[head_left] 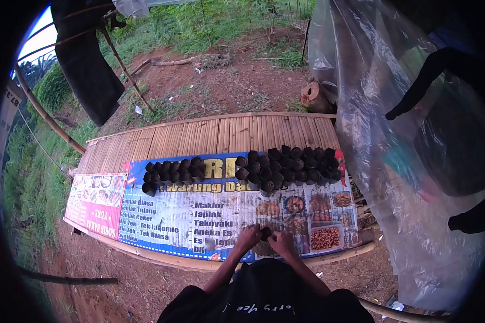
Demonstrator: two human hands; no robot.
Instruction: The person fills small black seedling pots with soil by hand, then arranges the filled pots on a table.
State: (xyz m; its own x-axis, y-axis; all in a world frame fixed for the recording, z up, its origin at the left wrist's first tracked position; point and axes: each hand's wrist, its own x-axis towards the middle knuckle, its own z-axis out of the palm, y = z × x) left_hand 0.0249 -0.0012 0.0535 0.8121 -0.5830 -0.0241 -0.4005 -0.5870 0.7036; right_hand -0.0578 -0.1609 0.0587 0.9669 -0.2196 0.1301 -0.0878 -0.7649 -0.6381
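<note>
Near the front edge of the bamboo table, my left hand (247, 237) and my right hand (281, 243) come together around one small dark seedling pot (266, 232). Fingers of both hands are closed on its rim, one hand on each side. A brownish patch that looks like soil (264, 249) lies just below it, partly hidden by my hands and clothing. Farther back on the printed banner (161, 212), a larger group of similar dark pots (285, 164) stands in close rows. To its left is a smaller group of pots (173, 173).
Bare bamboo slats (183, 137) show along the table's far side. A clear plastic sheet (372, 134) hangs at the right. Dark cloth (83, 64) hangs at the upper left beside bamboo poles (126, 70). A cut log (315, 97) lies behind the table.
</note>
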